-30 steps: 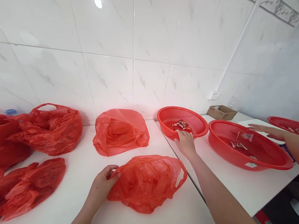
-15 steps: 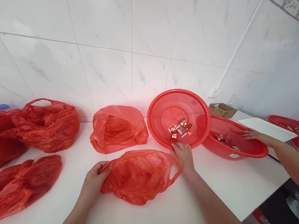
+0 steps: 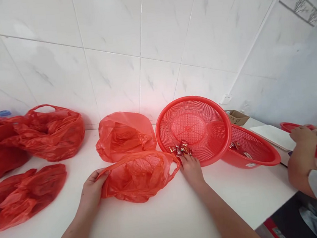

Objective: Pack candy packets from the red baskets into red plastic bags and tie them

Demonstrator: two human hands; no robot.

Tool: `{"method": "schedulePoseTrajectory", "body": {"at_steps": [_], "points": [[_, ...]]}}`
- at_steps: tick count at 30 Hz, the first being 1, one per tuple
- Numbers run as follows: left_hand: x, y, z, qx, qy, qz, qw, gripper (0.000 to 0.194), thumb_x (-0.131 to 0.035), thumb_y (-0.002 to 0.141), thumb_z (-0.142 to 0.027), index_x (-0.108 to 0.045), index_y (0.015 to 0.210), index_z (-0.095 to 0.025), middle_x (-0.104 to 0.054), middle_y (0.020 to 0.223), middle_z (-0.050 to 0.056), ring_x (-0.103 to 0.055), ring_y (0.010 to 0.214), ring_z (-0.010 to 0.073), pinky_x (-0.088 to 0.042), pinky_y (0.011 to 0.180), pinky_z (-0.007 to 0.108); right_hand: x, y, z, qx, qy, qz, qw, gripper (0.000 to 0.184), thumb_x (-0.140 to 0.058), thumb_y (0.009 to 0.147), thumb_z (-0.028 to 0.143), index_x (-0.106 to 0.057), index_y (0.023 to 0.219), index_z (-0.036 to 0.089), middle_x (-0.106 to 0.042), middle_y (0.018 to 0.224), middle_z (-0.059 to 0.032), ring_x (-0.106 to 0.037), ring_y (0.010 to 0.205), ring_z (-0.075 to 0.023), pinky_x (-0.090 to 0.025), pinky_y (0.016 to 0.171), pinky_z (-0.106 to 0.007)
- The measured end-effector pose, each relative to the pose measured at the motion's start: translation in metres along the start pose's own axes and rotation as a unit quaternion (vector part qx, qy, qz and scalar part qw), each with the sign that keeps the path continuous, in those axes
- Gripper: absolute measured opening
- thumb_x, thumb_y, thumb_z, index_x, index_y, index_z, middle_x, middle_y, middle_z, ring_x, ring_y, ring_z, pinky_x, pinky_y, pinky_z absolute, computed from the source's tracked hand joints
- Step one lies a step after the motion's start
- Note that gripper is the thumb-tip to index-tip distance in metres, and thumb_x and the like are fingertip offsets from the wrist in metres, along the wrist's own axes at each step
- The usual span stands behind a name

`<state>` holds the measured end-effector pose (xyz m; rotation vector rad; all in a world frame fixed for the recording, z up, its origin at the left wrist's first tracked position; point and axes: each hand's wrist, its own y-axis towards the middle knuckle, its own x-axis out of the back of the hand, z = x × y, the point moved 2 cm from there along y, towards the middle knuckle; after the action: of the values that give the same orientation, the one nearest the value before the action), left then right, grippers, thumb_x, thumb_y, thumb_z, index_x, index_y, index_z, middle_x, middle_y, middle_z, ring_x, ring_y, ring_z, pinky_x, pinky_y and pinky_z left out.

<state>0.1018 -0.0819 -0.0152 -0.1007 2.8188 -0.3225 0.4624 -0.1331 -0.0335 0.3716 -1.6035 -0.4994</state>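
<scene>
My left hand (image 3: 91, 193) pinches the left edge of an open red plastic bag (image 3: 138, 180), which bulges over the white table. At the bag's right handle, my right hand (image 3: 193, 170) curls its fingers over the near rim of a red mesh basket (image 3: 192, 128). The basket is tilted toward me and to the left. Small wrapped candies (image 3: 183, 148) are bunched at its lower left, just above my right fingertips. Part of the near rim is hidden behind my right hand and the bag handle.
Behind the held bag stands another open red bag (image 3: 125, 132). Several red bags (image 3: 53, 131) crowd the left side. A second red basket (image 3: 256, 146) with a few candies sits at right. Beyond are a cardboard box (image 3: 237, 117) and a co-worker's hands (image 3: 305, 134) over another basket.
The basket has tilted and its candies have slid to the lower left, toward the bag. The bag has moved slightly up and left. The co-worker's hand has left the second basket.
</scene>
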Motion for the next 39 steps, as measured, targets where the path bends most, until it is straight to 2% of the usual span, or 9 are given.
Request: {"method": "schedulePoseTrajectory", "body": {"at_steps": [6,12,16,19,24,27,31,36,39], "points": [[0.006,0.004,-0.002,-0.043,-0.055,-0.057,0.996,0.032,-0.076,0.059,-0.030,-0.060,0.084,-0.017,-0.066,0.070,0.000,-0.061,0.059,0.0148,-0.050,0.055,0.024,0.002,-0.007,0.003,0.024,0.006,0.006,1.000,0.026,-0.047,0.089,0.021,-0.067,0.106,0.019,-0.063,0.089,-0.0129,-0.057,0.084,-0.0238,-0.045,0.073,-0.036],[0.008,0.005,-0.003,-0.042,-0.080,-0.074,0.993,0.026,-0.073,0.063,-0.027,-0.062,0.084,-0.018,-0.067,0.076,0.000,-0.062,0.064,0.0147,-0.050,0.059,0.024,0.025,-0.041,0.012,0.037,0.025,0.017,0.999,0.030,-0.044,0.091,0.022,-0.066,0.111,0.018,-0.064,0.090,-0.0148,-0.058,0.083,-0.0268,-0.047,0.075,-0.042],[0.006,0.004,-0.002,-0.050,-0.088,-0.075,0.992,0.026,-0.073,0.063,-0.024,-0.062,0.085,-0.017,-0.066,0.073,-0.002,-0.060,0.065,0.0129,-0.050,0.060,0.023,0.055,-0.076,0.019,0.023,0.031,0.033,0.999,0.035,-0.039,0.093,0.025,-0.064,0.117,0.019,-0.065,0.096,-0.0157,-0.059,0.088,-0.0279,-0.048,0.076,-0.043],[0.004,0.003,-0.001,-0.051,-0.077,-0.070,0.993,0.027,-0.073,0.064,-0.023,-0.062,0.088,-0.015,-0.066,0.073,-0.002,-0.060,0.064,0.0122,-0.050,0.062,0.023,0.085,-0.102,0.026,-0.024,0.067,0.054,0.996,0.036,-0.038,0.094,0.030,-0.062,0.120,0.021,-0.065,0.098,-0.0158,-0.059,0.093,-0.0285,-0.048,0.077,-0.042],[0.002,0.001,0.001,-0.058,-0.065,-0.053,0.995,0.027,-0.071,0.067,-0.022,-0.060,0.090,-0.012,-0.063,0.071,-0.003,-0.058,0.064,0.0116,-0.049,0.067,0.026,0.127,-0.128,0.034,-0.069,0.062,0.069,0.993,0.037,-0.040,0.093,0.037,-0.064,0.116,0.019,-0.066,0.099,-0.0159,-0.062,0.089,-0.0279,-0.049,0.077,-0.041],[0.000,-0.002,-0.001,-0.058,-0.054,-0.068,0.995,0.028,-0.070,0.067,-0.021,-0.060,0.092,-0.013,-0.063,0.071,-0.003,-0.057,0.064,0.0116,-0.048,0.066,0.027,0.141,-0.131,0.035,-0.076,0.044,0.070,0.994,0.037,-0.040,0.093,0.038,-0.066,0.113,0.021,-0.068,0.098,-0.0140,-0.064,0.085,-0.0260,-0.050,0.072,-0.037],[-0.001,-0.003,-0.003,-0.054,-0.043,-0.081,0.994,0.028,-0.070,0.067,-0.021,-0.060,0.092,-0.013,-0.063,0.071,-0.003,-0.057,0.064,0.0121,-0.048,0.065,0.027,0.150,-0.122,0.032,-0.086,0.055,0.118,0.988,0.039,-0.040,0.092,0.042,-0.065,0.114,0.022,-0.067,0.103,-0.0132,-0.064,0.092,-0.0281,-0.051,0.068,-0.037],[0.001,-0.001,-0.002,-0.052,-0.041,-0.059,0.996,0.027,-0.070,0.068,-0.022,-0.059,0.092,-0.013,-0.063,0.073,-0.003,-0.057,0.066,0.0120,-0.048,0.066,0.027,0.161,-0.106,0.024,-0.096,0.092,0.214,0.968,0.041,-0.039,0.091,0.040,-0.060,0.121,0.021,-0.064,0.115,-0.0129,-0.063,0.099,-0.0309,-0.051,0.073,-0.041],[0.001,0.000,-0.002,-0.050,-0.044,-0.058,0.996,0.026,-0.070,0.069,-0.022,-0.060,0.091,-0.013,-0.063,0.073,-0.003,-0.057,0.065,0.0117,-0.047,0.064,0.025,0.168,-0.101,0.018,-0.095,0.099,0.227,0.964,0.042,-0.047,0.087,0.037,-0.059,0.123,0.020,-0.064,0.117,-0.0139,-0.062,0.101,-0.0320,-0.050,0.076,-0.041]]}}
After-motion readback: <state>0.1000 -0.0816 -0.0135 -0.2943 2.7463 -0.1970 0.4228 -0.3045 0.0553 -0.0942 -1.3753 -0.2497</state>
